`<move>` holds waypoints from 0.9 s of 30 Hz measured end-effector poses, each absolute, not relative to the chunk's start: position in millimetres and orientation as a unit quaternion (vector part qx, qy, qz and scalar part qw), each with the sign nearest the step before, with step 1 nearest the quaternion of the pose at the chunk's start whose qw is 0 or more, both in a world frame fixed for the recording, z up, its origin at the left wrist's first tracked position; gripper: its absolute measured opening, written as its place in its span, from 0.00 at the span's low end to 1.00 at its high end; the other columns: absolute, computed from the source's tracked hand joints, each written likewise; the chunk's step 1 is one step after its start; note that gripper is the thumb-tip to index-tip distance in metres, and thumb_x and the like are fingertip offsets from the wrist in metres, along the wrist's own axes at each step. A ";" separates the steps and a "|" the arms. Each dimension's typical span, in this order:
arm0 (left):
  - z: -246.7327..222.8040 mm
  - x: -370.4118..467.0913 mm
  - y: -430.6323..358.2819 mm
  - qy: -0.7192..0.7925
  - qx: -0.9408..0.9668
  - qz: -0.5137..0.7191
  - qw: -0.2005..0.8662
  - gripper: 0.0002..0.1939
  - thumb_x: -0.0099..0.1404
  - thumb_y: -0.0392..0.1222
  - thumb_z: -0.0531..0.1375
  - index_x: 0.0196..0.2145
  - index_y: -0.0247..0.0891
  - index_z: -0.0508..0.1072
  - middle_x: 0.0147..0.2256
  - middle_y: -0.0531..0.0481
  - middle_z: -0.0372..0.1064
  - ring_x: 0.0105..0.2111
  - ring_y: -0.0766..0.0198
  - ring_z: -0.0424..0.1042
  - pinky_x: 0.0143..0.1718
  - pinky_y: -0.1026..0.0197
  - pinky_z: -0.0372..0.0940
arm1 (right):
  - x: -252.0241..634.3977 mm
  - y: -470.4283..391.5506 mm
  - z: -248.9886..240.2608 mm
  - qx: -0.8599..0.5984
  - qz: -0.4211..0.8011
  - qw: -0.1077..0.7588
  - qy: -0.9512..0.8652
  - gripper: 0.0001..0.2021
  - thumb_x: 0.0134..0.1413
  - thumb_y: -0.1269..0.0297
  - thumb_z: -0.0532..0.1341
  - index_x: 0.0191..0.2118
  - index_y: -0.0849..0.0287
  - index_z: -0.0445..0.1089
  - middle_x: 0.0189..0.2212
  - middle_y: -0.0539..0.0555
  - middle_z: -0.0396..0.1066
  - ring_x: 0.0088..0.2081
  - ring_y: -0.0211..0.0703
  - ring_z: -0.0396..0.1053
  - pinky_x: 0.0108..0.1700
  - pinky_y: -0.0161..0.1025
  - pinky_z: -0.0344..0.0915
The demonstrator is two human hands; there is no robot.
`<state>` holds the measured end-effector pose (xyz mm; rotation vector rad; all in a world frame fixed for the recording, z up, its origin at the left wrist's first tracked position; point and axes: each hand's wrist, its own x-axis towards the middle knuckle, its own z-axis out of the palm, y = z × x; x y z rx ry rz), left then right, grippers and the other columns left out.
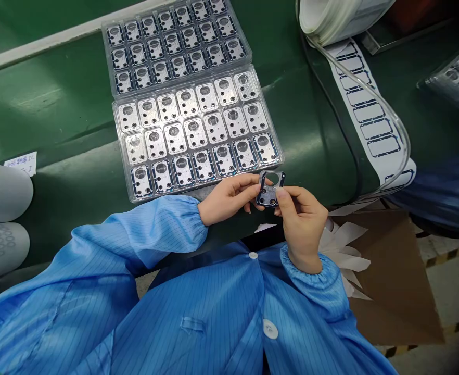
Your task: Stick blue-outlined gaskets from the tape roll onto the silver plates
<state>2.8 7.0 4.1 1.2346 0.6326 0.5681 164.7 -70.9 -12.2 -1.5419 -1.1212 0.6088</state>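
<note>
Between both hands, a small metal plate [269, 194] with a dark blue border, a large round opening and smaller holes is held tilted just past the table's near edge. My left hand [231, 198] grips its left side, thumb and fingers closed. My right hand [303, 221] pinches its right side between thumb and fingers. Just beyond the hands lies a clear plastic tray [120, 166] with rows of similar plates. Its nearest row has dark blue borders; the plates in its other two rows look plain silver. Behind it, another tray [108, 62] is filled with blue-bordered plates.
To the right, a strip of white backing [370, 112] with dark blue frame outlines runs from a large roll [339, 18]. A cable [336, 112] lies beside it. White rolls [3, 192] stand at left. Below right, a cardboard box [401, 281] holds white paper scraps [348, 250].
</note>
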 end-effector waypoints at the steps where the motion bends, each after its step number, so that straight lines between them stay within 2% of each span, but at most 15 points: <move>1: 3.8 2.7 6.8 0.288 0.561 0.258 0.732 0.24 0.69 0.55 0.60 0.49 0.31 0.75 0.36 0.44 0.75 0.33 0.65 0.77 0.28 0.69 0.69 | 165.2 -70.8 -12.4 -0.644 0.261 0.544 -0.469 0.14 0.61 0.52 0.64 0.32 0.57 0.75 0.20 0.46 0.67 0.20 0.34 0.64 0.23 0.33 0.62; 5: 2.7 2.2 6.8 0.288 0.562 0.245 0.735 0.25 0.69 0.56 0.60 0.51 0.32 0.75 0.36 0.44 0.75 0.32 0.65 0.77 0.28 0.68 0.69 | 168.1 -68.7 -13.0 -0.628 0.288 0.560 -0.457 0.17 0.64 0.49 0.61 0.33 0.57 0.75 0.19 0.46 0.65 0.21 0.35 0.62 0.23 0.34 0.61; 10: 2.4 1.4 8.0 0.279 0.569 0.231 0.738 0.27 0.68 0.57 0.60 0.53 0.32 0.76 0.36 0.44 0.75 0.31 0.65 0.76 0.27 0.68 0.68 | 171.0 -64.2 -11.8 -0.624 0.303 0.555 -0.459 0.17 0.60 0.48 0.64 0.31 0.57 0.75 0.21 0.46 0.66 0.21 0.34 0.61 0.23 0.34 0.61; 17: 2.8 0.3 8.7 0.277 0.578 0.227 0.733 0.26 0.69 0.55 0.59 0.55 0.33 0.76 0.41 0.42 0.77 0.32 0.65 0.77 0.27 0.68 0.68 | 169.9 -62.4 -13.1 -0.623 0.293 0.567 -0.453 0.16 0.59 0.50 0.66 0.28 0.57 0.73 0.19 0.45 0.64 0.20 0.33 0.60 0.23 0.34 0.59; 27: 2.0 2.5 3.7 0.299 0.564 0.232 0.734 0.25 0.71 0.54 0.57 0.55 0.33 0.73 0.39 0.43 0.76 0.33 0.65 0.76 0.27 0.68 0.67 | 164.2 -62.2 -16.7 -0.646 0.264 0.561 -0.446 0.17 0.59 0.49 0.65 0.28 0.58 0.72 0.18 0.44 0.63 0.20 0.33 0.61 0.23 0.34 0.60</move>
